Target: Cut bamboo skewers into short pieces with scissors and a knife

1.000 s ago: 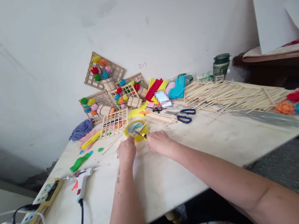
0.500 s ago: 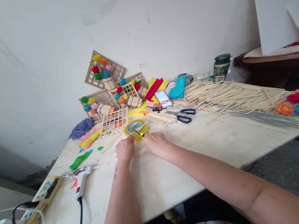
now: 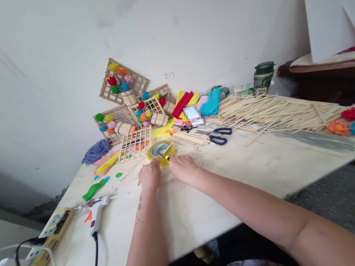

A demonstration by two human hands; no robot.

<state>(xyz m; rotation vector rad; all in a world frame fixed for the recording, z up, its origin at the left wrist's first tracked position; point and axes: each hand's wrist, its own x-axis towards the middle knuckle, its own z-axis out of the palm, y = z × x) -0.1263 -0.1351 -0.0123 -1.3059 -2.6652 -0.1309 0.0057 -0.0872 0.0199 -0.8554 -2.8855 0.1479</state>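
My left hand [image 3: 149,175] is closed near the middle of the table, and the tip of a thin wooden stick [image 3: 138,182] pokes out beside it. My fingers hide the rest of that stick. Close by on the right, my right hand [image 3: 184,167] is wrapped round a utility knife [image 3: 167,157] with a yellow-and-black body; its blade points up and left. Just beyond both hands lies a roll of yellowish clear tape [image 3: 150,155], and the blade overlaps it in view.
Scissors [image 3: 218,137] and bamboo sticks [image 3: 268,113] lie to the right. Lattice panels with paper flowers [image 3: 114,120] lean at the back. At left are a glue gun [image 3: 96,218], a power strip [image 3: 45,255] and purple yarn [image 3: 96,151]. A dark green bottle [image 3: 263,78] stands far right.
Both hands stay close together by the tape roll, shifted only slightly. The stick tip now shows left of my left hand. The knife has moved a little left.
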